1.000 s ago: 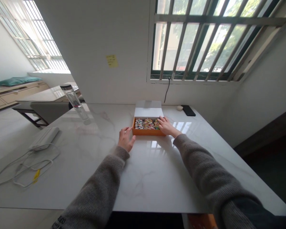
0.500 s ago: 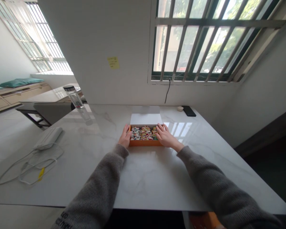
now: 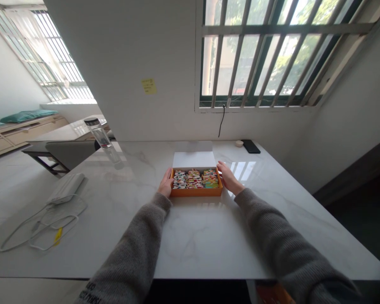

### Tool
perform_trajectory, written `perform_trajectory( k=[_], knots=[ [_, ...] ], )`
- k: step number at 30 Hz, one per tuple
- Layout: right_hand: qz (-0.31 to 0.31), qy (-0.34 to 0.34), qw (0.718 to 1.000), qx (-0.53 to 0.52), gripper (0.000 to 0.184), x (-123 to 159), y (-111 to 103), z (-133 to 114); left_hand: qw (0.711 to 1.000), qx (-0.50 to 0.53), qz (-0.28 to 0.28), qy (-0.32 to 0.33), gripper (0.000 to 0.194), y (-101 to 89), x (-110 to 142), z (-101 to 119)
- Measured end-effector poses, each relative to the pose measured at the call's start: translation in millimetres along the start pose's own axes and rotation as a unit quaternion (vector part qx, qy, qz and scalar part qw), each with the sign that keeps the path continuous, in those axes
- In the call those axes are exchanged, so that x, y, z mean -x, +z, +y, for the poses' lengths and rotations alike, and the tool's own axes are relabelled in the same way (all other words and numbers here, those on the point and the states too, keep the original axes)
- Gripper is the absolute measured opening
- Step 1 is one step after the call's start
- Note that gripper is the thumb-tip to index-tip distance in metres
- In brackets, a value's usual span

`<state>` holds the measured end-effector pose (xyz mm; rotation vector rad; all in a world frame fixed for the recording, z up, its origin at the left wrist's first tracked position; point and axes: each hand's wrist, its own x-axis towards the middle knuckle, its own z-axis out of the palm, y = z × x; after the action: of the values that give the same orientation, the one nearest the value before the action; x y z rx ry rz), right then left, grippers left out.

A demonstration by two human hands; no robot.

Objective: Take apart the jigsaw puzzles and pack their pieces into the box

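An orange box (image 3: 196, 192) stands on the table with its white-lined lid (image 3: 194, 159) folded back toward the wall. Three rows of thin, colourful pieces (image 3: 194, 179), packed on edge, fill it; their exact kind is too small to tell. My left hand (image 3: 166, 183) grips the box's left side, its fingers along the outer wall. On the opposite side, my right hand (image 3: 227, 176) holds the right wall, fingers near the back right corner. Nothing else is in either hand.
A white device (image 3: 66, 188) with a looped cable (image 3: 55, 223) lies on the left. Behind it stands a clear bottle (image 3: 99, 133). A black phone (image 3: 251, 146) and a small white round object (image 3: 239, 143) rest at the back right of the marble-patterned table (image 3: 196, 245).
My right hand has shifted from over the right row of pieces to the box's right outer side, uncovering that row. My left hand stays at the left side.
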<state>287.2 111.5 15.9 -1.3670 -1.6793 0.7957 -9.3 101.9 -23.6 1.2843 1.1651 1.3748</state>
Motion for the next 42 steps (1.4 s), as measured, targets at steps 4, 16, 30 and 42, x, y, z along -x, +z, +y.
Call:
perform_trajectory(
  k=[4, 16, 30, 42],
  knots=[
    [0.032, 0.146, 0.955, -0.257, 0.048, -13, 2, -17, 1.0, 0.022, 0.009, 0.002, 0.064, 1.9, 2, -1],
    [0.052, 0.123, 0.928, -0.347, 0.038, 2, -13, -21, 0.971, 0.229, 0.03, -0.062, 0.058, -1.4, 16, 43],
    [-0.126, -0.048, 0.99, -0.052, 0.066, 84, -23, -13, 0.973, -0.181, -0.115, 0.084, 0.064, -29.6, 37, 18],
    [-0.057, -0.136, 0.967, 0.209, 0.079, 96, -12, -15, 0.834, -0.481, -0.148, 0.226, 0.075, -35.0, 46, 17]
  ],
)
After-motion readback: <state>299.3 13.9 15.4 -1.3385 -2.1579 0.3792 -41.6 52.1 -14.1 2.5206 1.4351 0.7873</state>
